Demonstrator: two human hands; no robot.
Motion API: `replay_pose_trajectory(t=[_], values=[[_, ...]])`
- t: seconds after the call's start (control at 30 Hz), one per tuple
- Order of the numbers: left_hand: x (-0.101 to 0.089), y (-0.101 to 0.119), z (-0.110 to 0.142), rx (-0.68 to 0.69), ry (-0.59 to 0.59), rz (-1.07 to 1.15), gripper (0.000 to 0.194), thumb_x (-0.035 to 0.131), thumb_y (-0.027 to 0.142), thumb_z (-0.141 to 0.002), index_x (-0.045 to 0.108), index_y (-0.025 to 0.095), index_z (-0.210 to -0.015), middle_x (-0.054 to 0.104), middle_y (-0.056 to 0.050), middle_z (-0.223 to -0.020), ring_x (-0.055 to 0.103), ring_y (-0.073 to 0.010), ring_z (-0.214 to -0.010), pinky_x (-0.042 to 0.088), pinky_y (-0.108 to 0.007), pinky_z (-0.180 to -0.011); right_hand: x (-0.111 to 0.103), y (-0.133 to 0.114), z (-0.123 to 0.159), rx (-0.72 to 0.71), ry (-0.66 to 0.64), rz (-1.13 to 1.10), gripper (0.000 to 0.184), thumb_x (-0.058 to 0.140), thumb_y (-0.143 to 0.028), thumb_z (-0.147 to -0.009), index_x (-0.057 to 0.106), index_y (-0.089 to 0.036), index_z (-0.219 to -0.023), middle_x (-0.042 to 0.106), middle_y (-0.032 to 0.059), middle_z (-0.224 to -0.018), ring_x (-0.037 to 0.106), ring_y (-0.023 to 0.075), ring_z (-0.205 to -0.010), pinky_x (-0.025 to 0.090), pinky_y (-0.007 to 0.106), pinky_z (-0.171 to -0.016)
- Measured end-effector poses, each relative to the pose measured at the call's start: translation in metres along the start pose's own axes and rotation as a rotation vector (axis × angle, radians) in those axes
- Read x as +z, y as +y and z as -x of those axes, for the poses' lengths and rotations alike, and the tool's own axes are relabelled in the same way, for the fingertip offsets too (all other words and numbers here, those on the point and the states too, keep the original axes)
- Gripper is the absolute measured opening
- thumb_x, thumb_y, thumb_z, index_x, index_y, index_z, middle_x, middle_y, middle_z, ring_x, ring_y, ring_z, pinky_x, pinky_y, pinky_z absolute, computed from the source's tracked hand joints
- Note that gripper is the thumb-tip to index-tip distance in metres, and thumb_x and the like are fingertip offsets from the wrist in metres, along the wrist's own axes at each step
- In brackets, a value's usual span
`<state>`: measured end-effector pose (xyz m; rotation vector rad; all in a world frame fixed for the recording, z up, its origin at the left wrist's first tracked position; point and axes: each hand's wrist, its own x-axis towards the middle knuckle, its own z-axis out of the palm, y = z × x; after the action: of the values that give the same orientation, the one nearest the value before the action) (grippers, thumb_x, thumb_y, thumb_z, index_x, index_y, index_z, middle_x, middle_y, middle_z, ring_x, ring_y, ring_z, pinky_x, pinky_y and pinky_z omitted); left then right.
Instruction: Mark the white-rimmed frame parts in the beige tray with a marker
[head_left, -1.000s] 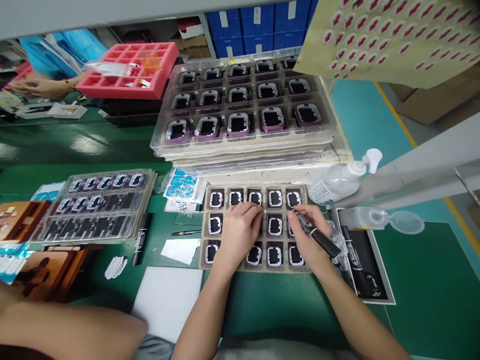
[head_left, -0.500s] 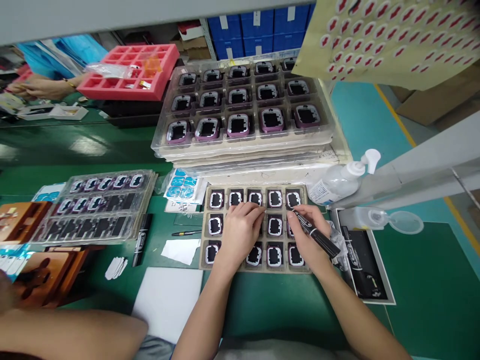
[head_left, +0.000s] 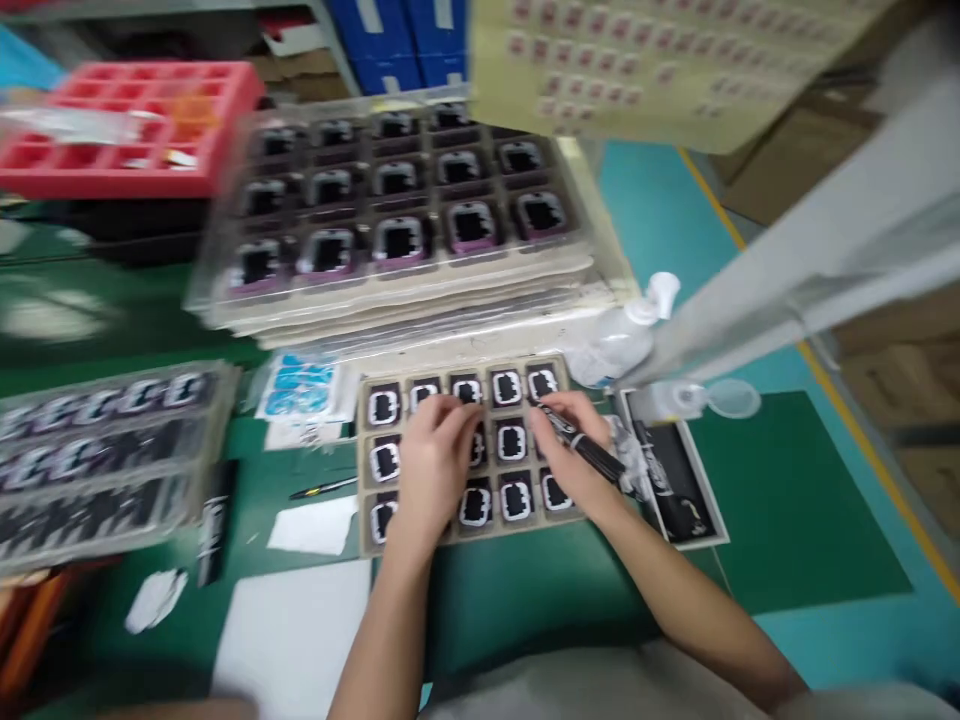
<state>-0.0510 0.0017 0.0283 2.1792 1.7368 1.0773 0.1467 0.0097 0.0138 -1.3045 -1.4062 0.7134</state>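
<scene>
A tan tray (head_left: 366, 540) of small black parts with white rims lies on the green mat in front of me. My left hand (head_left: 435, 462) rests palm down on the tray's middle, fingers curled over the parts; what is under them is hidden. My right hand (head_left: 574, 455) is closed round a black marker pen (head_left: 592, 455), whose tip points at the tray's upper right cells. The picture is smeared by motion.
A tall stack of clear trays (head_left: 405, 215) holding purple-rimmed parts stands behind. A pump bottle (head_left: 626, 330), a red foam tray (head_left: 127, 125), more clear trays (head_left: 105, 455) at left, another marker (head_left: 214, 520), white paper (head_left: 296, 630) and a grey post (head_left: 787, 270) surround the spot.
The camera has swung to the right and blurred, so everything sits further left in view. Both hands keep their places on the tray, the marker still held.
</scene>
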Motion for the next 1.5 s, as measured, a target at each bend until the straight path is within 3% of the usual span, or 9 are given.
replay_pose_trajectory(t=[0.17, 0.33, 0.47, 0.8, 1.3, 1.4, 1.5], values=[[-0.007, 0.002, 0.002, -0.208, -0.022, 0.286, 0.016, 0.068, 0.034, -0.102, 0.076, 0.021, -0.103, 0.075, -0.003, -0.1, 0.069, -0.0173, -0.089, 0.053, -0.031, -0.084, 0.001, -0.002, 0.002, -0.017, -0.018, -0.007, 0.02, 0.064, -0.043, -0.102, 0.067, -0.024, -0.103, 0.07, -0.0014, -0.088, 0.067, 0.0125, -0.078, 0.056, 0.025, -0.077], [-0.005, 0.004, 0.005, -0.53, 0.043, 0.531, 0.032, 0.081, 0.045, -0.088, 0.079, 0.023, -0.111, 0.076, -0.001, -0.098, 0.068, -0.0158, -0.081, 0.055, -0.027, -0.075, 0.003, 0.005, 0.002, -0.039, -0.025, -0.047, 0.022, 0.065, -0.047, -0.098, 0.067, -0.025, -0.101, 0.071, -0.0005, -0.09, 0.066, 0.0152, -0.081, 0.056, 0.028, -0.078], [-0.008, 0.007, 0.005, -0.643, 0.058, 0.619, 0.035, 0.088, 0.044, -0.081, 0.08, 0.022, -0.108, 0.076, -0.001, -0.093, 0.069, -0.0154, -0.08, 0.056, -0.025, -0.077, 0.004, 0.007, 0.003, -0.041, -0.041, -0.098, 0.023, 0.064, -0.048, -0.099, 0.066, -0.025, -0.102, 0.07, -0.0005, -0.09, 0.066, 0.0157, -0.081, 0.055, 0.029, -0.077], [-0.008, 0.007, 0.004, -0.679, 0.142, 0.873, 0.026, 0.092, 0.032, -0.077, 0.078, 0.019, -0.094, 0.073, 0.0, -0.083, 0.065, -0.0132, -0.076, 0.055, -0.024, -0.074, 0.005, 0.009, 0.004, -0.011, -0.036, -0.107, 0.022, 0.066, -0.046, -0.098, 0.066, -0.025, -0.102, 0.072, 0.0005, -0.092, 0.066, 0.0164, -0.082, 0.054, 0.029, -0.078], [-0.004, 0.011, -0.002, -0.818, 0.165, 0.843, 0.043, 0.101, 0.035, -0.057, 0.076, 0.018, -0.088, 0.075, 0.002, -0.084, 0.071, -0.0135, -0.074, 0.061, -0.023, -0.071, 0.008, 0.012, 0.005, -0.01, -0.025, -0.098, 0.023, 0.068, -0.047, -0.095, 0.067, -0.025, -0.102, 0.071, -0.001, -0.089, 0.066, 0.015, -0.078, 0.055, 0.028, -0.078], [-0.003, 0.005, 0.002, -0.863, 0.147, 0.781, 0.049, 0.1, 0.042, -0.059, 0.08, 0.021, -0.1, 0.079, -0.001, -0.094, 0.074, -0.0168, -0.082, 0.062, -0.024, -0.073, 0.009, 0.014, 0.005, -0.024, -0.013, -0.081, 0.024, 0.068, -0.048, -0.095, 0.067, -0.025, -0.101, 0.071, -0.0009, -0.089, 0.066, 0.015, -0.077, 0.054, 0.028, -0.075], [-0.002, 0.0, 0.004, -0.904, 0.087, 0.735, 0.046, 0.097, 0.048, -0.064, 0.081, 0.022, -0.099, 0.082, -0.003, -0.098, 0.077, -0.0222, -0.09, 0.064, -0.029, -0.077, 0.01, 0.015, 0.005, -0.026, 0.001, -0.07, 0.025, 0.067, -0.049, -0.094, 0.067, -0.025, -0.1, 0.071, -0.0005, -0.088, 0.066, 0.016, -0.076, 0.054, 0.028, -0.072]])
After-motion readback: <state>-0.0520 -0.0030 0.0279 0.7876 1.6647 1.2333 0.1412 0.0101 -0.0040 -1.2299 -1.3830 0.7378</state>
